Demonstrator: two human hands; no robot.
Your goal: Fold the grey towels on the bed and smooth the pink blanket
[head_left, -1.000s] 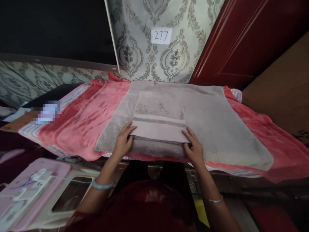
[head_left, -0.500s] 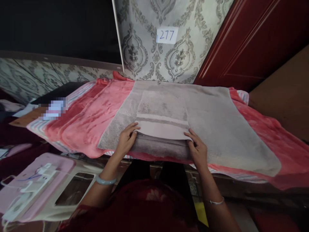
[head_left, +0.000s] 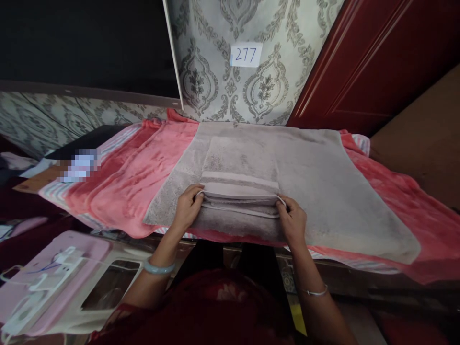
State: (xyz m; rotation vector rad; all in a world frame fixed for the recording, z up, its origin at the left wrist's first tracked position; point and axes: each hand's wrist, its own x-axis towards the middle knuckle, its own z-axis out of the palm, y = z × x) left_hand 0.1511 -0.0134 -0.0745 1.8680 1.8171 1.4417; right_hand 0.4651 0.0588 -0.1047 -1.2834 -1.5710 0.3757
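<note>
A grey towel [head_left: 244,158] with pale bands across it lies flat on a larger grey cloth [head_left: 334,191]. My left hand [head_left: 189,205] pinches the left end of the towel's near edge. At the right end, my right hand [head_left: 291,215] grips the same edge between thumb and fingers. Between my hands the near edge is lifted and folded, so darker layers show beneath it. The fingertips are partly hidden by the fabric.
A pink blanket [head_left: 129,177] with a striped border lies under the grey cloth. A dark screen [head_left: 86,43] stands behind on the left. At lower left, a white power strip [head_left: 43,292] rests on a pink stool top [head_left: 86,244]. A red door [head_left: 359,62] is at right.
The towel's near edge has risen and folded back, and its dark inner layers now show. My fingers have closed on its two ends.
</note>
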